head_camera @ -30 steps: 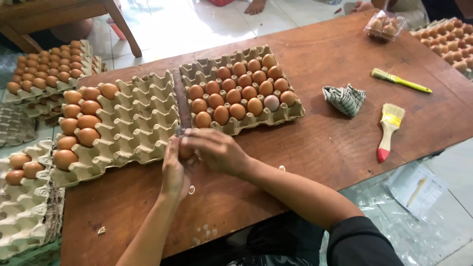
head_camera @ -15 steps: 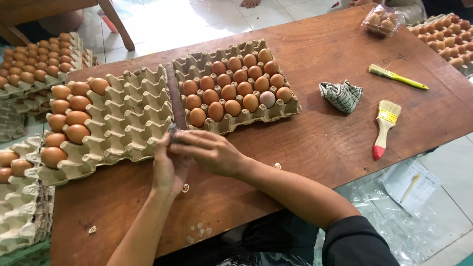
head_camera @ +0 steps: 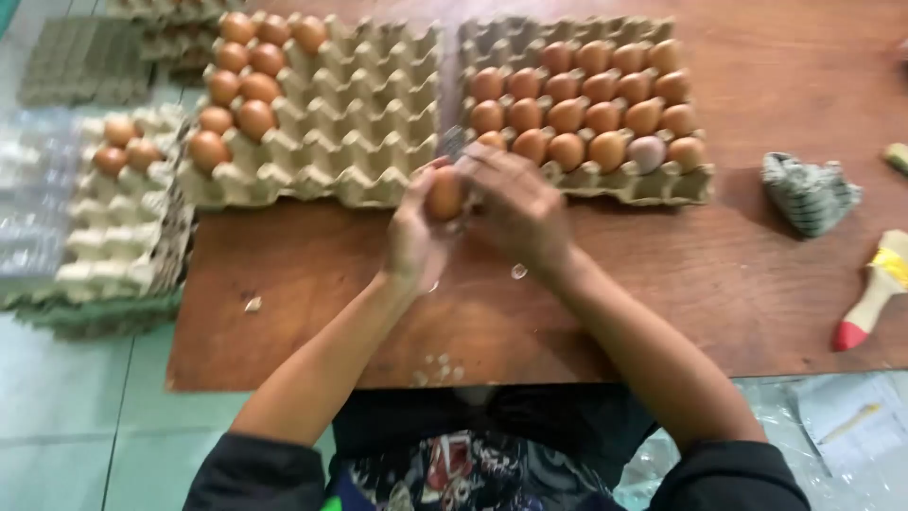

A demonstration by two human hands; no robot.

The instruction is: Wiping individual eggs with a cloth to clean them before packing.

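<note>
My left hand (head_camera: 413, 241) holds a brown egg (head_camera: 444, 194) above the wooden table (head_camera: 312, 284), fingers curled around it. My right hand (head_camera: 515, 203) touches the same egg from the right side. Both hands hover just in front of two grey pulp egg trays. The left tray (head_camera: 359, 123) holds several brown eggs in its far left cells. The right tray (head_camera: 653, 185) is nearly full of brown eggs, with one pale egg (head_camera: 647, 151) among them.
A crumpled patterned cloth (head_camera: 811, 192) and a paintbrush with a red-tipped handle (head_camera: 870, 293) lie at the right. Stacked egg trays (head_camera: 113, 218) with a few eggs stand off the table's left edge. Small shell bits (head_camera: 437, 367) dot the table near me.
The camera has moved closer and the view shifted. My hands stay together at the trays' front edge; the egg between them is now plainly visible.
</note>
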